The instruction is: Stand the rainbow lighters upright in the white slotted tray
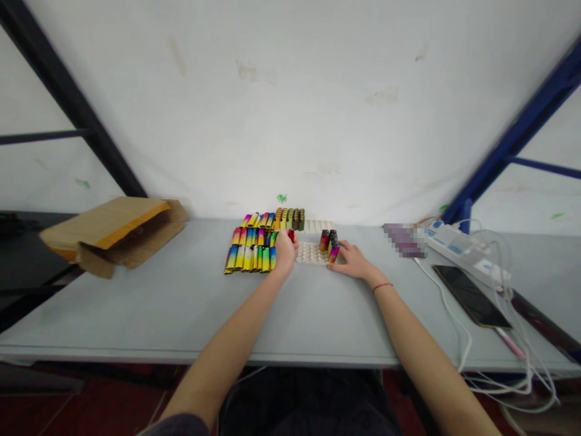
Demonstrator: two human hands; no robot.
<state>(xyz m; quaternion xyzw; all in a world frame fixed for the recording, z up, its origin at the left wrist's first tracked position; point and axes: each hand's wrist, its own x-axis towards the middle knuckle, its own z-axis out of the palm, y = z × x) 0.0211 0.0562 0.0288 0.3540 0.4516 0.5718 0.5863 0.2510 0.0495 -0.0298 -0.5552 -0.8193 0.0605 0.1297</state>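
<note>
A white tray with round holes (311, 253) lies on the grey table, with several colourful lighters standing upright in its right end (328, 240). Left of it, rows of rainbow-coloured lighters (249, 248) lie flat on the table. My left hand (285, 251) is closed around a red lighter (291, 235) at the tray's left edge. My right hand (353, 260) rests at the tray's right side, its fingers touching a pink lighter (334, 254) there. A second white tray (319, 226) sits behind the first.
An open cardboard box (113, 233) lies at the left of the table (181, 303). At the right are a white power strip (458, 245), a dark phone (472, 297), white cables (458, 327) and a pink pen (511, 342). A white wall stands behind.
</note>
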